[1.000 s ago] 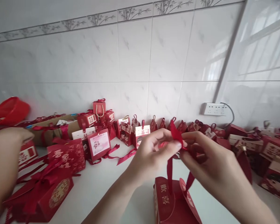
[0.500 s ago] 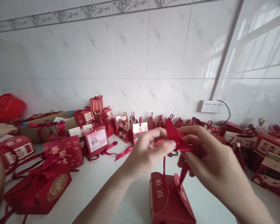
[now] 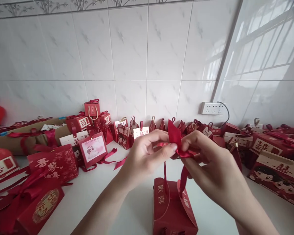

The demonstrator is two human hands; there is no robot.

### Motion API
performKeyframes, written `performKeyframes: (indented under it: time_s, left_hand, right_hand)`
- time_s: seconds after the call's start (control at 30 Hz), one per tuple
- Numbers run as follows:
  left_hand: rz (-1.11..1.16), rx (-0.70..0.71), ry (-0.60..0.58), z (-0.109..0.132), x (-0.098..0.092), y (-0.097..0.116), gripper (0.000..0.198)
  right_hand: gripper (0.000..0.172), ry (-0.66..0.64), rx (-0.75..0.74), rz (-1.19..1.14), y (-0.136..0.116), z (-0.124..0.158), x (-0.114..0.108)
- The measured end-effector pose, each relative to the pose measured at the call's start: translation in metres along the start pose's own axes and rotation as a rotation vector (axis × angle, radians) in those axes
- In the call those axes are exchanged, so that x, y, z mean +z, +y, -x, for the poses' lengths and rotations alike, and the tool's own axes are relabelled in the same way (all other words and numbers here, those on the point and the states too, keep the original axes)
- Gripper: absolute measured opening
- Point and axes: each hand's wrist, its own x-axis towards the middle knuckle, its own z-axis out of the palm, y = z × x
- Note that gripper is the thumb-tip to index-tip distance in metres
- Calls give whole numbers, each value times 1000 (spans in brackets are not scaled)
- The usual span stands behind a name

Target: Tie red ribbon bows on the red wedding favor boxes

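Observation:
A small red gift box with gold characters stands on the white counter at the bottom middle. Two ends of a red ribbon rise from it. My left hand pinches one loop of the ribbon between thumb and forefinger. From the right, my right hand meets it and grips the ribbon where the two ends cross, its fingers curled round the band. Both hands hover a little above the box.
Many red gift boxes line the tiled wall, a pink-faced one at left middle and larger ones at right. A big box with a bow lies at lower left. A white socket strip hangs on the wall.
My hands have folded the ribbon further above the box. The other person's hand at the far left has gone out of view. The view has shifted right and down.

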Motion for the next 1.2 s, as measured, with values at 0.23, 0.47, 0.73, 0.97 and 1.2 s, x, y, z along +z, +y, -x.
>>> performKeyframes:
  time_s: [0.23, 0.47, 0.73, 0.97, 1.2]
  left_hand:
    - [-101, -6, 14, -2, -3, -4, 13]
    - [-154, -50, 62, -2, -6, -4, 18]
    - [-5, -66, 50, 0, -7, -2, 17]
    - [261, -153, -10, 1, 0, -2, 19]
    - [334, -144, -34, 3, 17, -5, 17]
  right_hand:
    - [19, 38, -9, 19, -1, 0, 2]
    - [21, -70, 53, -45, -11, -1, -12]
    - [17, 57, 178, -189, -14, -1, -16]
    - [17, 222, 109, -51, -7, -2, -9]
    - [36, 343, -51, 35, -3, 0, -5]
